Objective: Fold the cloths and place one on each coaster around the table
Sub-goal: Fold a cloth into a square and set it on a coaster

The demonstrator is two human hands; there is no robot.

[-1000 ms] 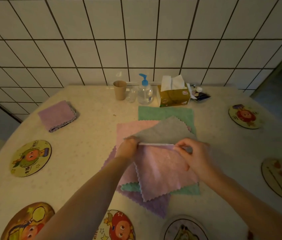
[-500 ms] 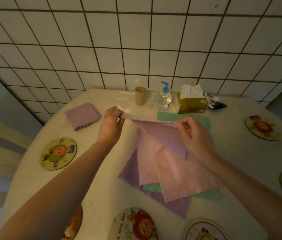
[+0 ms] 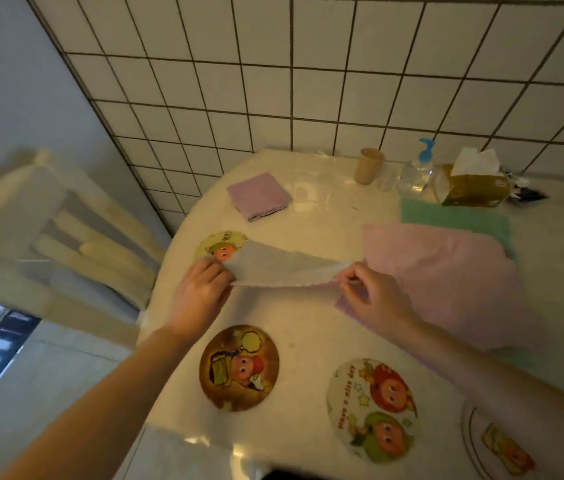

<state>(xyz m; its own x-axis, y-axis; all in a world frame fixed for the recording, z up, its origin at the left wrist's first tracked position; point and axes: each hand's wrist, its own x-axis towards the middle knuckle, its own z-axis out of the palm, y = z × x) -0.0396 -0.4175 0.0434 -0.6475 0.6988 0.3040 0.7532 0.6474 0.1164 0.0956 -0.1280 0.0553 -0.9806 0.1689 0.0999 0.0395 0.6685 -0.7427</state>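
- Over the left part of the surface (image 3: 308, 209): grey cloth (image 3: 284, 270) held stretched between both hands, folded along its near edge, clear of the top, its far corner overlapping the yellow coaster (image 3: 220, 244).
- Left hand (image 3: 201, 289): fingers pinched closed on the cloth's left end, forearm reaching in from lower left.
- Right hand (image 3: 374, 296): fingers pinched on the right end, just beside the pink cloth (image 3: 447, 268).
- Risk, as I judge it: limp fabric could sag open and lose the fold if either pinch slackens.
- Risk: lowering it off-centre would leave it hanging over the coaster's rim.
- Folded purple cloth (image 3: 258, 195) lies further back.
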